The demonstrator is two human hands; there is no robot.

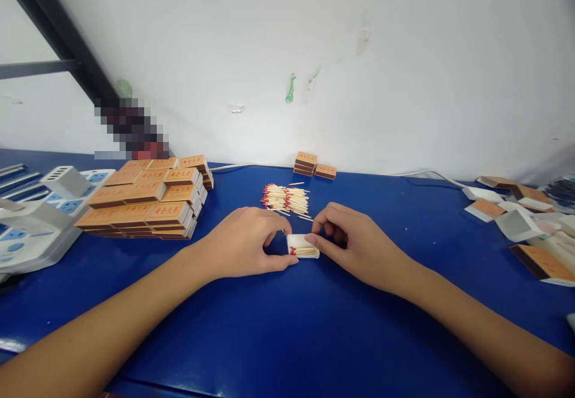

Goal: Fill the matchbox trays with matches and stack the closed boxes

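A small white matchbox tray (297,240) sits on the blue tabletop between my hands. Red-headed matches (304,251) lie along its near side. My left hand (249,242) grips the tray's left end, thumb at the near corner and index finger at the far one. At the right end, my right hand (353,241) is closed, its thumb over the tray and its other fingers curled; anything between those fingertips is hidden. Just beyond the tray is a loose pile of matches (286,199), with a single match lying close to my right fingers.
Stacked orange matchboxes (135,197) stand on the left, beside a white power strip (58,236). A short matchbox stack (305,162) and one single matchbox (326,172) are by the wall. Loose sleeves and trays (516,221) are heaped at right. A white cable (251,165) runs along the wall.
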